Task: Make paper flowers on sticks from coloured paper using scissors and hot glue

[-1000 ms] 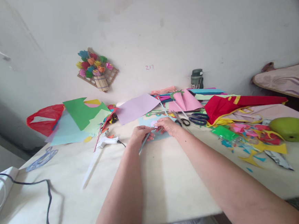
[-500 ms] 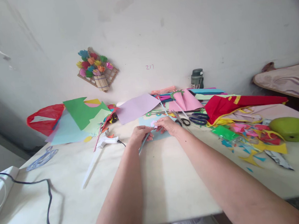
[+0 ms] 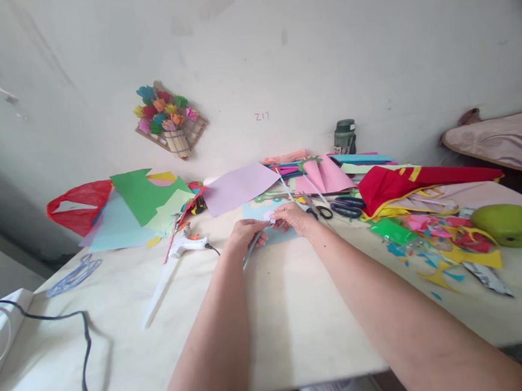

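Observation:
My left hand (image 3: 248, 234) is closed, fingers pinched around a thin grey-blue strip (image 3: 249, 253) that slants down toward the table beside my forearm. Facing it, my right hand (image 3: 292, 218) pinches a small pale lilac paper piece (image 3: 268, 215). The fingertips of both hands nearly meet at the lilac piece, so where the strip ends is hidden. Under the hands lies a light blue paper sheet (image 3: 286, 235). Just right of my right hand are scissors (image 3: 323, 212) with dark handles, and a second navy-handled pair (image 3: 348, 206).
A white glue gun (image 3: 188, 245) with a long glue stick rests on the left. Coloured paper sheets (image 3: 139, 196) line the wall. On the right are paper scraps (image 3: 442, 265), red cloth (image 3: 387, 188) and a green rounded object (image 3: 507, 224). A black cable (image 3: 86, 354) crosses the left side.
Both hands stay almost in place. The lilac piece has shifted very slightly between the fingertips.

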Demonstrator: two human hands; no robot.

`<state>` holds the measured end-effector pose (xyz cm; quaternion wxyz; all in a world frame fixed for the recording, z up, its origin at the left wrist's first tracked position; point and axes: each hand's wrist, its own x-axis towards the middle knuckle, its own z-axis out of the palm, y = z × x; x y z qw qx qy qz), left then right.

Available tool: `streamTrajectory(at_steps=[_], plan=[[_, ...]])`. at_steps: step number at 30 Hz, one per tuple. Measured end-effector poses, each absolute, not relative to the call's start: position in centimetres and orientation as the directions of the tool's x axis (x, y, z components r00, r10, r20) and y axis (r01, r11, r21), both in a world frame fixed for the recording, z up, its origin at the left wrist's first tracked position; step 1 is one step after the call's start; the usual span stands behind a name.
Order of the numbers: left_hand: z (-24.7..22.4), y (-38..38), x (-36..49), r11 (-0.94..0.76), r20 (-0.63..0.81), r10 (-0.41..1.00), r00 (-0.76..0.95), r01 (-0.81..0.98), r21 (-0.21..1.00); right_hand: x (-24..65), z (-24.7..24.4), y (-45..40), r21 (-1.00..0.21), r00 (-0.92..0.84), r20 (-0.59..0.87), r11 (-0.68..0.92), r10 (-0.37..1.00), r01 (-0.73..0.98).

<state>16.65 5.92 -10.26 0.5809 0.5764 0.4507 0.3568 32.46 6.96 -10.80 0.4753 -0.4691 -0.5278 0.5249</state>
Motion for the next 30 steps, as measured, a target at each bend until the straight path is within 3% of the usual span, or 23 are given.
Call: streamTrajectory(at_steps=[14, 26, 30], plan=[[-9.61, 5.76, 16.89, 0.128, -0.164, 0.948, 0.273, 0.143, 0.981, 32.03, -10.65, 6.61, -0.985, -0.086, 0.115, 0.125, 0.990, 0.118], [-9.68, 6.02, 17.07, 0.155, -0.187, 0.963, 0.195, 0.171, 0.973, 31.82, -11.40, 7.29, -0.823, -0.109, 0.259, 0.278, 0.960, 0.495], [-9.81, 6.08, 16.98, 0.144, -0.180, 0.960, 0.213, 0.172, 0.974, 31.73, -11.45, 7.28, -0.798, -0.112, 0.276, 0.293, 0.955, 0.527]])
